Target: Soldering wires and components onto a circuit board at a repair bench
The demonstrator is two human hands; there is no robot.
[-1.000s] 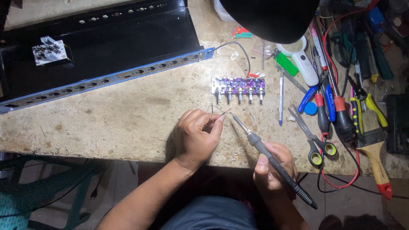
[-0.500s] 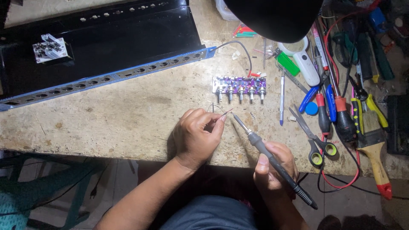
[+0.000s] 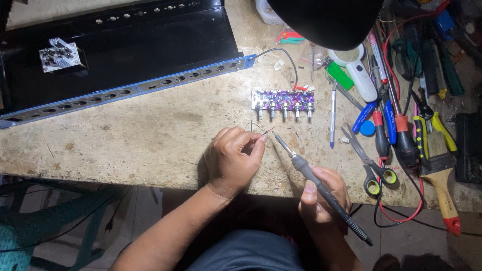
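My left hand [image 3: 232,159] rests on the workbench and pinches a thin wire [image 3: 262,133] between thumb and fingers. The wire's bare end points right. My right hand [image 3: 324,196] grips a black soldering iron [image 3: 317,181] like a pen. The metal tip of the iron [image 3: 277,139] sits right at the wire's end, close to touching. Just beyond, a purple circuit board [image 3: 282,99] with a row of knobs lies flat, with wires leading off it toward the back.
A long black chassis with a blue perforated rail [image 3: 125,89] fills the back left. To the right lie scissors [image 3: 369,159], screwdrivers [image 3: 396,118], a paintbrush [image 3: 440,170], a pen [image 3: 332,114] and a magnifier [image 3: 357,74]. A dark lamp shade [image 3: 326,20] hangs overhead.
Both hands hold nearly still. The iron tip has edged slightly closer to the wire end.
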